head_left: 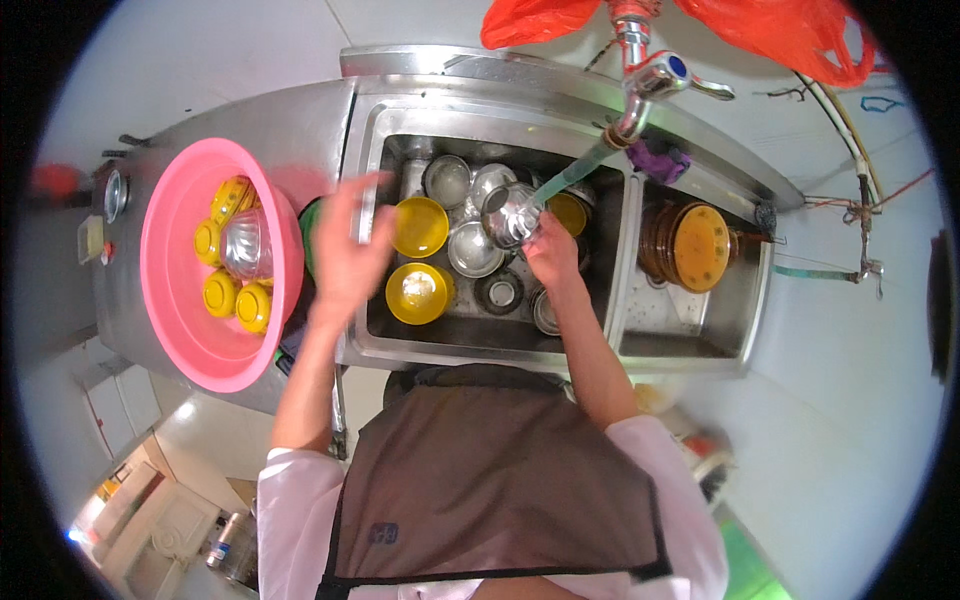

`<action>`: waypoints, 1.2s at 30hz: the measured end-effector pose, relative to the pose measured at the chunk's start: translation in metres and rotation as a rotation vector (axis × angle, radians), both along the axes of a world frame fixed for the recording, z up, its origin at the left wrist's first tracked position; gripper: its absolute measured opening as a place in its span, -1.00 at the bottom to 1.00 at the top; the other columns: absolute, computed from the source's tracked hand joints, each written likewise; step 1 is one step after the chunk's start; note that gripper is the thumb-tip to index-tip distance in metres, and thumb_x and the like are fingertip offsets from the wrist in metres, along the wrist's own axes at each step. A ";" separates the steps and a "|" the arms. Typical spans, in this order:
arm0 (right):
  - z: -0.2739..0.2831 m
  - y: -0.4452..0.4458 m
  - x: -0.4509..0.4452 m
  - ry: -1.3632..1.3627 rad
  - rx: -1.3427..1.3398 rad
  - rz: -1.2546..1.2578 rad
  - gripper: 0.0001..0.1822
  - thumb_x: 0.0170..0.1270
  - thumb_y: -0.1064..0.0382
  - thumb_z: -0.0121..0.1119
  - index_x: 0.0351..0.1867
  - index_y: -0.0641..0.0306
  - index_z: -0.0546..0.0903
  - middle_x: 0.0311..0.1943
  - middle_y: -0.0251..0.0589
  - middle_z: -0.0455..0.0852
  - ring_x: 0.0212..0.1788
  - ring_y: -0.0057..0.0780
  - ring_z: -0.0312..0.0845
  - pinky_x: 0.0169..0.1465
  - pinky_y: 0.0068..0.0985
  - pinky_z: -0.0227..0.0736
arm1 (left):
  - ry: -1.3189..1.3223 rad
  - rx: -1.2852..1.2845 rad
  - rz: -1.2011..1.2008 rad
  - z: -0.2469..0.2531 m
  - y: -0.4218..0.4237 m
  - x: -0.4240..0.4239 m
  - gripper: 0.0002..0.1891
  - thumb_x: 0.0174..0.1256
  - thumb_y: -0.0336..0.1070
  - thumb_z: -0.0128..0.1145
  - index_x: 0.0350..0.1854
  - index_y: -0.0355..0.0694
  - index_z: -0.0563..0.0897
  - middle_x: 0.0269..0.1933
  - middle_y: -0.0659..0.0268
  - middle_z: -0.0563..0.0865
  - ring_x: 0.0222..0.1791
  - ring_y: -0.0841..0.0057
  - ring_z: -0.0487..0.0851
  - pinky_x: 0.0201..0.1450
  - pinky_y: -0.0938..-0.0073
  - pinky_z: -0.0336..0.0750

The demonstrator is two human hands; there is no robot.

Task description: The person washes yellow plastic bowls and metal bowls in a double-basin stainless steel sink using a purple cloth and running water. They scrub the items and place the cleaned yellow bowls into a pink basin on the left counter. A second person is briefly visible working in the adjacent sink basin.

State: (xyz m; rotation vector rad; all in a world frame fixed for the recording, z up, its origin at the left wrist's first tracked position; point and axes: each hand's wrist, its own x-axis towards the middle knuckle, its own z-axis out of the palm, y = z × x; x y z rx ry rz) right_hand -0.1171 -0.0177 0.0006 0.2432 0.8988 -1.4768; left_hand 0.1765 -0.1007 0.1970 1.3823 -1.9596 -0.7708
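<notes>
My right hand [553, 251] grips a metal bowl [510, 215] at its rim, over the large sink basin and at the end of the green hose [574, 174] that hangs from the tap. Water seems to run onto the bowl. My left hand [349, 244], blurred, is raised with fingers apart and holds nothing, between the pink plastic basin [281, 300] and the sink. Yellow bowls [418, 293] and several metal bowls [476, 249] sit in the sink. In the pink basin lie several upturned yellow bowls [253, 307] and a fluted metal bowl [246, 244].
Stacked brown dishes [700, 247] stand in the smaller sink compartment at the right. The metal tap [652, 79] projects above the sink, with red plastic bags [780, 37] near it. A purple cloth [660, 163] lies behind the sink divider. A small metal dish [116, 196] is at far left.
</notes>
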 end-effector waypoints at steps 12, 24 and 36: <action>0.118 0.006 -0.004 2.051 -0.405 0.427 -0.75 0.28 0.30 0.26 -0.03 0.23 0.65 -0.03 -0.07 0.66 0.07 -0.05 0.60 0.11 -0.19 0.52 | 1.586 1.540 -0.123 -0.155 -0.011 -0.149 -0.19 0.33 0.41 0.19 0.45 -0.06 0.46 0.34 0.12 0.62 0.28 0.18 0.62 0.30 -0.01 0.53; -0.128 0.041 0.086 2.298 -0.528 1.395 -0.70 0.36 0.24 0.11 0.05 0.19 0.71 0.22 -0.05 0.59 0.32 -0.11 0.47 0.44 -0.11 0.26 | -0.172 -0.147 0.139 0.052 0.001 0.006 -0.07 -0.17 -0.12 0.61 0.41 -0.06 0.50 0.40 -0.07 0.42 0.43 -0.07 0.36 0.45 -0.01 0.35; -0.096 0.022 0.001 0.192 0.302 0.431 -0.84 0.51 0.22 0.13 0.02 0.10 0.63 -0.07 -0.26 0.78 -0.05 -0.33 0.68 0.06 -0.28 0.53 | -0.740 0.220 0.496 -0.053 0.065 0.258 -0.18 0.02 0.01 0.55 0.38 -0.08 0.51 0.31 -0.15 0.43 0.26 -0.15 0.51 0.32 -0.01 0.48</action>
